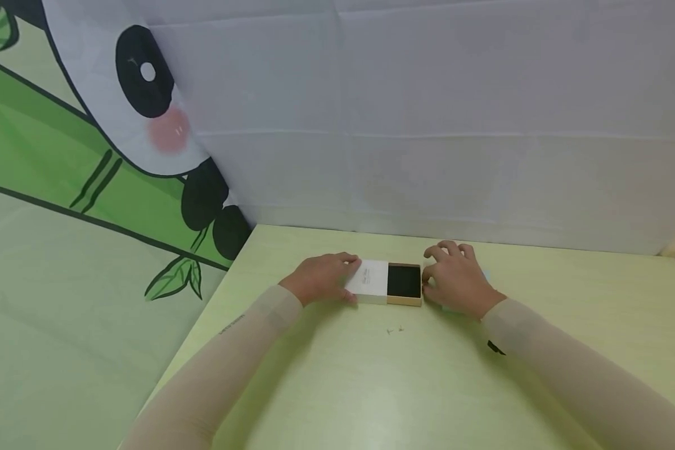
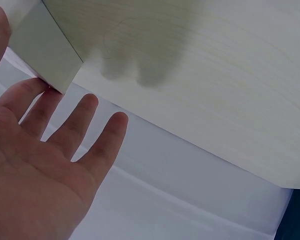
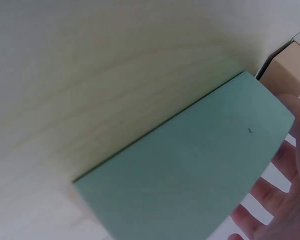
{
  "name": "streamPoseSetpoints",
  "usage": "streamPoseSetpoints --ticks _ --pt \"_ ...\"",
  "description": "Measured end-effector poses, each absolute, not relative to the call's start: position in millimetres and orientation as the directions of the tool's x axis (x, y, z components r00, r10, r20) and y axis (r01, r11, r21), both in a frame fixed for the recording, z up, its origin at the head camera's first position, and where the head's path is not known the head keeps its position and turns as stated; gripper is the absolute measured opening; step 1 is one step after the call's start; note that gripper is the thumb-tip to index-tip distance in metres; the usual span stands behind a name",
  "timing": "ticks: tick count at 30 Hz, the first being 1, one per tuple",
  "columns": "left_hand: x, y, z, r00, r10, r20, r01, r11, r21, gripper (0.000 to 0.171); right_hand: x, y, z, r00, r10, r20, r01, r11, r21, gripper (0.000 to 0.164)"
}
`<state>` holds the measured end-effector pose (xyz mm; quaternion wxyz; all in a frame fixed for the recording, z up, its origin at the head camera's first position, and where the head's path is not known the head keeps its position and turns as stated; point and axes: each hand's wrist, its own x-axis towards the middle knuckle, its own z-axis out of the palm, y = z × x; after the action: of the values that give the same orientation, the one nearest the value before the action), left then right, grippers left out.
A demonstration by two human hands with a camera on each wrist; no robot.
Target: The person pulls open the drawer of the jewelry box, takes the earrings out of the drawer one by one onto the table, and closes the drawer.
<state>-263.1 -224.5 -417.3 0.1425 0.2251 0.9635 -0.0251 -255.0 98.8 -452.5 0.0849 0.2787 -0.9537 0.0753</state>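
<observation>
A small slide-out box lies near the far side of the table, its white sleeve at the left and its tan tray drawn partly out to the right. Something flat and black fills the exposed tray. My left hand grips the sleeve's left end, thumb at the near side and fingers at the far side. Thumb and index finger of my right hand pinch the tray's right end, the other fingers raised. Beneath that palm is a pale green box, mostly hidden in the head view.
Tiny scraps lie on the pale wooden table in front of the box. White cloth hangs behind the far edge, and a printed panda-and-bamboo cloth covers the left side.
</observation>
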Motion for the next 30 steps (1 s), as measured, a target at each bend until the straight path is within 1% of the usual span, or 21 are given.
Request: streamPoseSetpoints --ticks 8,13,30 --pt "-264.7 -224.0 -418.8 -0.858 0.425 -0.288 0.440 0.898 0.015 0.107 -256.2 99.4 -455.2 -0.824 -0.531 0.197 -0.552 0.831 -0.069 0.011" --pt "-264.9 -223.4 -418.4 -0.859 0.421 -0.290 0.437 0.899 0.011 0.108 -257.1 100.2 -457.6 -0.814 -0.540 0.216 -0.562 0.825 -0.055 0.012" --pt "-264.1 -223.1 -417.9 -0.858 0.424 -0.290 0.440 0.898 0.010 0.105 -257.4 100.0 -460.5 -0.802 -0.550 0.235 -0.570 0.821 -0.024 0.014"
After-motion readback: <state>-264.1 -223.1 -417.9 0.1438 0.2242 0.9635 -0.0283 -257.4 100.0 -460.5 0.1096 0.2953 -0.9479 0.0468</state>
